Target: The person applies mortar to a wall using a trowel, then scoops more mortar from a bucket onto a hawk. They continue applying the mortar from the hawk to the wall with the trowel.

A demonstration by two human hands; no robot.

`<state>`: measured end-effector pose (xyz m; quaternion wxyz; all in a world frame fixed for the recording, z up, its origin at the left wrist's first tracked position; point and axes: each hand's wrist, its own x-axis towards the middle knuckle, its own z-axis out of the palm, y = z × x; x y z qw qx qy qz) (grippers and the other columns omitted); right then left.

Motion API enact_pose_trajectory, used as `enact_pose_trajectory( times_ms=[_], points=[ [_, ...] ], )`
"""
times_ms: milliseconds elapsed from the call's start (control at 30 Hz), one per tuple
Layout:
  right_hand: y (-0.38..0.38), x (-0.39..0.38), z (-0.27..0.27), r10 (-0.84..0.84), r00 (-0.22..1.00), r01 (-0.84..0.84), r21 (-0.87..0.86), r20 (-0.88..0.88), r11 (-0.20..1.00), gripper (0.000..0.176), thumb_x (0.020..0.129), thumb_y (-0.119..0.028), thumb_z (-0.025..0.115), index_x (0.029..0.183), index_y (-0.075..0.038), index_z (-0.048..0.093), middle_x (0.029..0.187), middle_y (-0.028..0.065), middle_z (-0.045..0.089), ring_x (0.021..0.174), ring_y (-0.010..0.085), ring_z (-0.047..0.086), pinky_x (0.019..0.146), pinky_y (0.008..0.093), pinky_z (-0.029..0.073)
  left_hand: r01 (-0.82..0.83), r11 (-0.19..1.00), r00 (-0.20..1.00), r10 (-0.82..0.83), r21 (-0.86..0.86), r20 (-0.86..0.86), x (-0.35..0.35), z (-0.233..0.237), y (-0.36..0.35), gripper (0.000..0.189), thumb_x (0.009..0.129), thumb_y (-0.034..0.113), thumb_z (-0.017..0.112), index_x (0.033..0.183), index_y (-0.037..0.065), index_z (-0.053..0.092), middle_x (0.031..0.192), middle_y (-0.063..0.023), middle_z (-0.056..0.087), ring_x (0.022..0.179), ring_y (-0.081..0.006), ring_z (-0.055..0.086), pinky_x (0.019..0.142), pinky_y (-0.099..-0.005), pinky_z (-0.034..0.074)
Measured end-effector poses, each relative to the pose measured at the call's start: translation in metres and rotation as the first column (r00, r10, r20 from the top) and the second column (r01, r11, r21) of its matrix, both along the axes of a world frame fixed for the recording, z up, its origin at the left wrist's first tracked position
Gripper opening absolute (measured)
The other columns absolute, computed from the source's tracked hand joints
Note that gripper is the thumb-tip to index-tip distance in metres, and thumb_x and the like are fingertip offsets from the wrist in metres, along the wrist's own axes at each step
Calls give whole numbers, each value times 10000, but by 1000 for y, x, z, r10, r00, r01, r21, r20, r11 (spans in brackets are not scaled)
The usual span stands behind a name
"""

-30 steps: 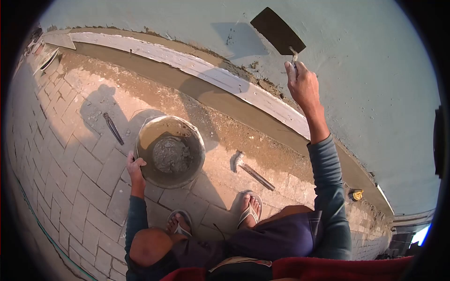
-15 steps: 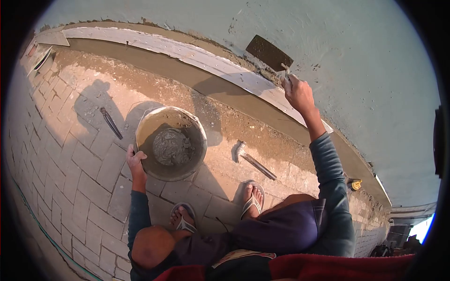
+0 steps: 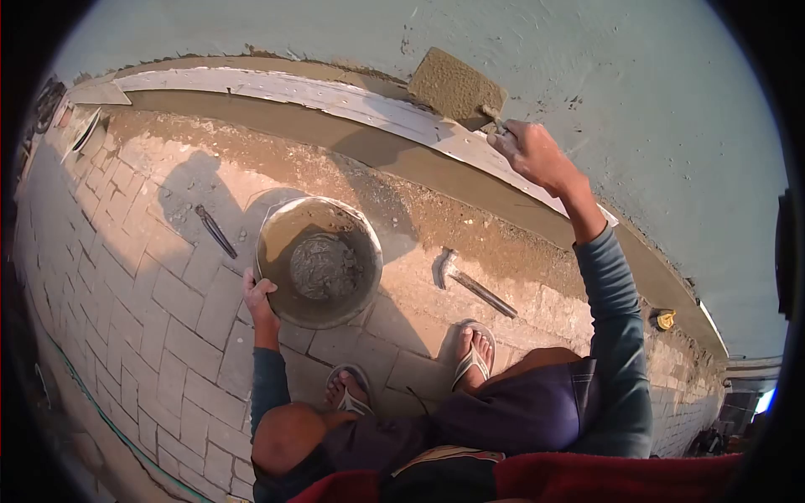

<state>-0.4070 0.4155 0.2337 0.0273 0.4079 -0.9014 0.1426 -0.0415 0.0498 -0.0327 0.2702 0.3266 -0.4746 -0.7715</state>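
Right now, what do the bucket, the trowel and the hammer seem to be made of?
The bucket: metal or plastic, unclear; its walls are smeared dull grey-brown. The trowel: flat blade, probably steel, its face coated rough and sandy. The hammer: pale metallic head with a slight shine; dark handle, wood or steel, cannot tell.

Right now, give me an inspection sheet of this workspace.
Surface: brick paving, sandy near the wall.
Job's things: trowel with mortar-coated face at the wall; bucket part-filled with mortar.
Clutter: hammer, dark pliers-like tool, small yellow object on the ground.
Hands: left hand grips bucket rim; right hand holds trowel handle.
Cables: thin green line, hose or cord, along paving edge.
Surroundings: white board along wet mortar strip at wall base.
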Motion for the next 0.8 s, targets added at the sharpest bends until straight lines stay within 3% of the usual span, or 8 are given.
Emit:
enact_pose_trajectory(
  times_ms=[33, 100, 200, 300, 333, 467, 633, 800],
  points=[
    [-18, -2, 4, -6, 1000, 7, -20, 9, 1000, 415, 1006, -305, 605, 807, 60, 610, 627, 191, 562, 539, 326, 539, 573, 430, 484, 2, 1000, 1000, -2, 18, -10, 0, -10, 0, 295, 681, -24, 511, 959, 72, 538, 955, -65, 622, 820, -184, 601, 783, -313, 512],
    [-49, -9, 5, 85, 964, -99, 44, 251, 994, 444, 1020, -335, 575, 812, 57, 608, 639, 118, 569, 541, 222, 543, 536, 391, 477, 18, 1000, 1000, -18, 18, -13, -2, -5, -1, 307, 680, -25, 510, 971, 70, 541, 967, -73, 627, 821, -189, 604, 787, -314, 514],
    [-74, -21, 0, 59, 924, -87, 57, 377, 995, 462, 1036, -362, 520, 819, 35, 615, 662, 63, 570, 533, 172, 525, 497, 349, 460, 28, 999, 1000, -28, 30, 1, -6, 10, 10, 315, 683, -21, 509, 985, 64, 545, 975, -77, 629, 828, -193, 606, 795, -312, 515],
    [-46, -21, 7, 109, 925, -113, -9, 363, 994, 486, 1031, -403, 500, 833, 24, 617, 680, 56, 568, 525, 158, 517, 460, 326, 433, -11, 1000, 1000, 11, 15, 17, -7, 18, 12, 260, 667, -39, 527, 885, 100, 514, 871, -17, 572, 755, -151, 541, 703, -276, 464],
    [-37, -25, 10, -38, 917, 5, 83, 398, 997, 492, 1011, -436, 520, 815, 3, 625, 652, 37, 558, 503, 137, 505, 438, 305, 414, -17, 1000, 1000, 16, 26, 22, -7, 19, 14, 266, 669, -40, 526, 895, 99, 515, 872, -17, 574, 755, -153, 545, 706, -279, 469],
    [21, -29, 8, -105, 917, 71, 102, 385, 992, 502, 989, -460, 535, 791, -9, 626, 597, 26, 529, 474, 128, 489, 415, 312, 397, -7, 999, 999, 6, 36, 33, -5, 10, 8, 295, 672, -41, 525, 935, 92, 531, 886, -26, 593, 766, -164, 569, 722, -292, 487],
    [91, -30, 23, -250, 845, 117, 294, 472, 949, 448, 950, -401, 534, 759, -9, 637, 549, 25, 528, 460, 148, 520, 427, 351, 426, 16, 998, 999, -18, 54, 45, -6, 25, 12, 330, 667, -36, 535, 979, 69, 555, 918, -48, 617, 795, -185, 598, 739, -310, 507],
    [160, -26, 23, -333, 747, 211, 269, 576, 940, 418, 955, -349, 545, 761, 1, 665, 564, 31, 545, 454, 141, 533, 399, 341, 447, 29, 997, 1000, -29, 76, 9, -8, 39, 24, 400, 687, -21, 563, 1082, 41, 576, 1004, -83, 647, 876, -225, 640, 814, -346, 539]
  ],
)
